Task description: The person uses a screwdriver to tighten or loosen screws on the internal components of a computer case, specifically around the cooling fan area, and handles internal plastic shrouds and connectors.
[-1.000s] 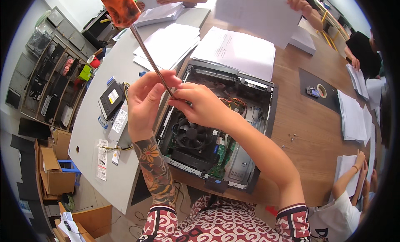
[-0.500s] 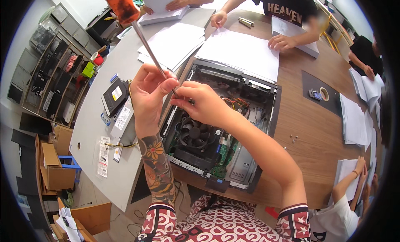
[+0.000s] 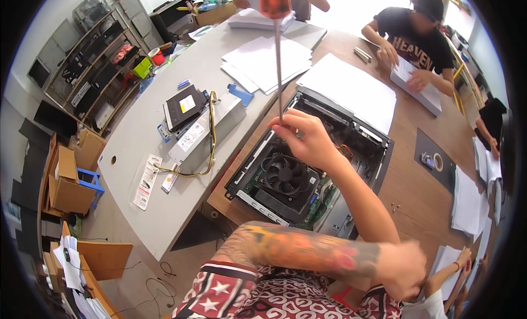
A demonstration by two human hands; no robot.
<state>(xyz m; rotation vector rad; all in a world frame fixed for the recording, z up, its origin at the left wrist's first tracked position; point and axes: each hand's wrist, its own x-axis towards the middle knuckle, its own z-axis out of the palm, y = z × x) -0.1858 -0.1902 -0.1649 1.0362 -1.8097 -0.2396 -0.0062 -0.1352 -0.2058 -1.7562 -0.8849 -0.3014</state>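
My right hand (image 3: 299, 135) pinches the long metal shaft of an orange-handled screwdriver (image 3: 278, 55), which stands nearly upright above an open computer case (image 3: 244, 202). Inside the case are a black cooling fan (image 3: 285, 174), green boards and wires. My left hand (image 3: 402, 268) is blurred at the lower right, its tattooed forearm crossing below the case and in front of my right forearm. Whether it holds anything is not clear. A metal power supply (image 3: 191, 146) with a yellow-black cable and a black disc drive (image 3: 183, 109) lie on the grey desk to the left.
Paper stacks (image 3: 465, 204) and a tape roll (image 3: 437, 162) lie to the right. Co-workers (image 3: 411, 55) handle paper behind and right of the case. Small screws (image 3: 394, 208) lie beside it. Cardboard boxes (image 3: 77, 184) and shelving (image 3: 96, 66) stand at the left.
My left hand has left the screwdriver and swung down to the right. My right hand still holds the shaft, now more upright. The whole view has shifted.
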